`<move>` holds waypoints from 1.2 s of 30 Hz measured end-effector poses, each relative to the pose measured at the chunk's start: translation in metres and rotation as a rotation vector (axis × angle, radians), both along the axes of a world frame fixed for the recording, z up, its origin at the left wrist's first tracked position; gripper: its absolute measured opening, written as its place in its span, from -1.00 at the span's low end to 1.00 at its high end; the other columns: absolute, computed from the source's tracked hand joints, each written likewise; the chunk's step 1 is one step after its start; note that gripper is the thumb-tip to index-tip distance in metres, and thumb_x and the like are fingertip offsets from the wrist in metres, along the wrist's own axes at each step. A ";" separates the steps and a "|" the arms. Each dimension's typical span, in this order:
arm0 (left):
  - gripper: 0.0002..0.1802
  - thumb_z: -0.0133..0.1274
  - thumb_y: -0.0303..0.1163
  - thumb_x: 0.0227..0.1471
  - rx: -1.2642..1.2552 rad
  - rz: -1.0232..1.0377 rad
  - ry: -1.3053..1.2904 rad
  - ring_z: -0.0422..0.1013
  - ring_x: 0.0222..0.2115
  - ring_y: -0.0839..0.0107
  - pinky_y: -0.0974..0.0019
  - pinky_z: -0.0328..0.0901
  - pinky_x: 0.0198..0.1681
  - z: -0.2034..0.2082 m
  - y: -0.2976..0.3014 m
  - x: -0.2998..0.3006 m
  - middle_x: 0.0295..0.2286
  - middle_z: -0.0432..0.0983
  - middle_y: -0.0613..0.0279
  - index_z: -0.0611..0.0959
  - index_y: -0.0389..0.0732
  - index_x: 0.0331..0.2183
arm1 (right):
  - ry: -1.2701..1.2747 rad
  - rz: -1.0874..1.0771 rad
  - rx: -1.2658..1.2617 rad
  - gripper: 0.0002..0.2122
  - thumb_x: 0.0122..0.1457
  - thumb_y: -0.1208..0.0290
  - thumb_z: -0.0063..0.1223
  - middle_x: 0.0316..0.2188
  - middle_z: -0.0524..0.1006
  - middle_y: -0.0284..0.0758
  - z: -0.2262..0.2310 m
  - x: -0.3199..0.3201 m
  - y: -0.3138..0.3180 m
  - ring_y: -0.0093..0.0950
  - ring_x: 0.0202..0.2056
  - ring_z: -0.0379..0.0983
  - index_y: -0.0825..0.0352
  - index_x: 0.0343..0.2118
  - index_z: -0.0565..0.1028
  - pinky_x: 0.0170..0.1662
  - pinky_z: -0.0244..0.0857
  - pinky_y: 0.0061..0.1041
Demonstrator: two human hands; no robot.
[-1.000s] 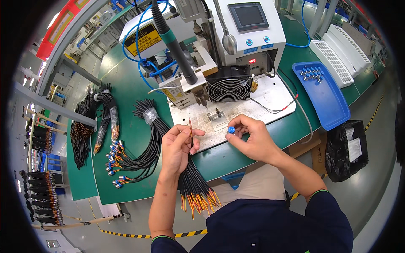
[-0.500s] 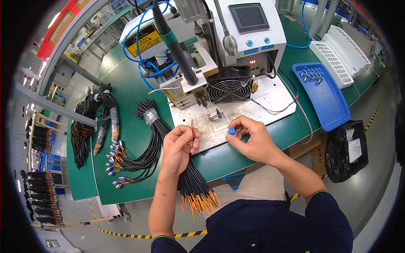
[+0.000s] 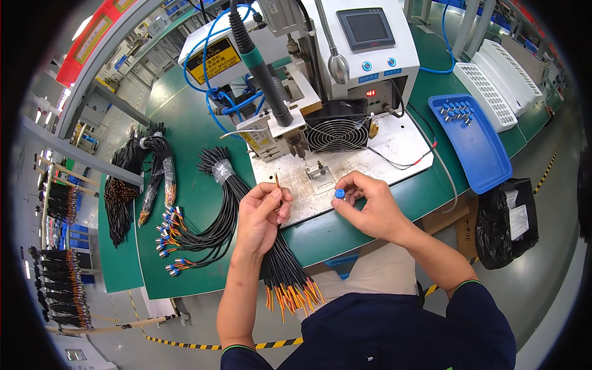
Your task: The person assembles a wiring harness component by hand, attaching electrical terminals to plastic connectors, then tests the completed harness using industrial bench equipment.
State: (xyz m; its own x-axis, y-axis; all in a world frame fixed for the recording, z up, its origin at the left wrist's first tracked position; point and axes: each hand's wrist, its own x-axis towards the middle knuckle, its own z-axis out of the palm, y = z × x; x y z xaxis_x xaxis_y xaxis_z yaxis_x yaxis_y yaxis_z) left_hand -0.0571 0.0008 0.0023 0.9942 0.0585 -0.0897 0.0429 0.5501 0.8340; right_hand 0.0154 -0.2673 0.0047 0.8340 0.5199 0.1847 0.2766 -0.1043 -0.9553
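My left hand (image 3: 264,213) pinches a thin cable end, its fine orange-brown wire tips (image 3: 277,179) sticking up past the fingers. Between the thumb and fingers of my right hand (image 3: 370,200) is a small round blue connector (image 3: 339,193), its blue face turned up. The two are a short way apart, over the near edge of a soldering machine's white base plate (image 3: 290,213). Beyond them sits a small metal fixture (image 3: 320,177), under the soldering head (image 3: 298,148). A bundle of black cables (image 3: 231,185) runs beneath my left wrist, with orange wire ends (image 3: 293,296) hanging over the table edge.
Several blue connectors lie in a blue tray (image 3: 487,157) at the right, near white perforated racks (image 3: 493,92). A fan (image 3: 336,134) stands behind the fixture. Finished-looking cable ends with blue connectors (image 3: 169,231) and more black cable bundles (image 3: 126,191) lie left on the green table (image 3: 197,274).
My left hand has turned the wire tips slightly, and they now lean a little to the left. The right hand, still holding the connector, has barely moved.
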 end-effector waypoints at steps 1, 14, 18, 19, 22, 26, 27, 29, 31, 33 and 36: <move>-0.89 0.12 -0.47 0.43 -0.012 -0.002 -0.005 0.43 -0.45 0.48 0.41 0.30 -0.40 0.000 0.001 0.000 -0.23 0.67 0.02 0.64 -0.33 -0.15 | 0.002 -0.001 -0.004 -0.79 0.25 0.55 0.37 -0.30 0.63 -0.35 0.000 0.000 0.000 -0.67 -0.33 0.51 0.46 -0.12 0.58 -0.21 0.45 -0.60; -0.92 0.10 -0.52 0.43 0.112 0.317 -0.008 0.56 -0.49 0.39 0.43 0.37 -0.53 -0.005 -0.005 0.005 -0.22 0.72 -0.11 0.63 -0.34 -0.17 | -0.010 -0.002 -0.002 -0.79 0.25 0.55 0.38 -0.29 0.64 -0.34 0.000 -0.001 -0.001 -0.65 -0.33 0.52 0.47 -0.12 0.59 -0.20 0.46 -0.59; -0.95 0.11 -0.55 0.41 0.087 0.357 -0.060 0.54 -0.53 0.42 0.47 0.32 -0.58 -0.005 -0.007 0.006 -0.25 0.72 -0.10 0.63 -0.33 -0.16 | -0.009 -0.005 0.000 -0.78 0.25 0.54 0.38 -0.29 0.64 -0.34 0.001 -0.001 -0.001 -0.65 -0.33 0.52 0.46 -0.11 0.59 -0.20 0.46 -0.59; -0.95 0.12 -0.56 0.40 0.118 0.380 -0.097 0.51 -0.55 0.46 0.49 0.28 -0.59 -0.007 -0.008 0.006 -0.26 0.72 -0.09 0.63 -0.33 -0.15 | 0.001 -0.004 0.003 -0.78 0.24 0.53 0.38 -0.29 0.64 -0.33 0.000 -0.002 -0.001 -0.65 -0.33 0.52 0.46 -0.11 0.59 -0.20 0.46 -0.58; -0.94 0.13 -0.57 0.39 0.194 0.412 -0.116 0.46 -0.57 0.53 0.52 0.20 -0.61 -0.012 -0.006 0.006 -0.29 0.72 -0.06 0.63 -0.33 -0.12 | -0.008 0.000 0.001 -0.78 0.24 0.53 0.38 -0.29 0.64 -0.33 0.000 -0.001 0.000 -0.65 -0.34 0.52 0.47 -0.11 0.59 -0.20 0.46 -0.58; -0.90 0.16 -0.56 0.38 0.213 0.438 -0.079 0.35 -0.61 0.62 0.53 0.12 -0.60 -0.003 -0.015 0.008 -0.33 0.71 -0.01 0.65 -0.33 -0.09 | -0.006 -0.006 0.002 -0.77 0.24 0.53 0.38 -0.29 0.64 -0.33 0.000 -0.001 -0.001 -0.65 -0.34 0.52 0.47 -0.11 0.59 -0.20 0.46 -0.58; -0.90 0.16 -0.56 0.38 0.213 0.439 -0.080 0.35 -0.61 0.62 0.53 0.12 -0.60 -0.003 -0.015 0.008 -0.33 0.71 -0.01 0.65 -0.33 -0.09 | -0.010 -0.006 0.001 -0.77 0.24 0.53 0.38 -0.29 0.64 -0.33 -0.001 -0.001 -0.001 -0.65 -0.34 0.52 0.47 -0.11 0.59 -0.20 0.46 -0.58; -0.86 0.16 -0.55 0.38 0.212 0.403 -0.066 0.29 -0.63 0.64 0.54 0.11 -0.58 -0.004 -0.012 0.008 -0.37 0.71 0.02 0.65 -0.33 -0.05 | -0.015 -0.005 0.000 -0.77 0.24 0.53 0.38 -0.29 0.64 -0.33 0.000 -0.001 -0.001 -0.65 -0.33 0.52 0.47 -0.11 0.59 -0.20 0.46 -0.58; -0.85 0.16 -0.54 0.39 0.223 0.396 -0.057 0.27 -0.63 0.64 0.54 0.11 -0.58 -0.007 -0.009 0.008 -0.38 0.71 0.02 0.65 -0.32 -0.04 | -0.009 -0.005 -0.001 -0.77 0.24 0.53 0.38 -0.29 0.64 -0.33 0.000 -0.001 -0.001 -0.65 -0.33 0.52 0.47 -0.11 0.59 -0.20 0.46 -0.59; -0.84 0.16 -0.53 0.39 0.233 0.389 -0.048 0.25 -0.63 0.65 0.54 0.11 -0.57 -0.007 -0.009 0.008 -0.38 0.72 0.01 0.65 -0.30 -0.03 | -0.014 -0.005 0.000 -0.77 0.24 0.53 0.38 -0.29 0.64 -0.33 0.000 -0.002 0.000 -0.66 -0.33 0.52 0.47 -0.11 0.59 -0.20 0.46 -0.59; -0.86 0.16 -0.49 0.41 0.227 0.371 -0.056 0.29 -0.63 0.64 0.54 0.12 -0.57 -0.006 -0.010 0.008 -0.37 0.74 -0.04 0.63 -0.26 -0.04 | -0.015 -0.006 0.001 -0.78 0.24 0.53 0.38 -0.29 0.64 -0.33 0.001 -0.002 0.000 -0.66 -0.34 0.52 0.47 -0.11 0.59 -0.20 0.46 -0.59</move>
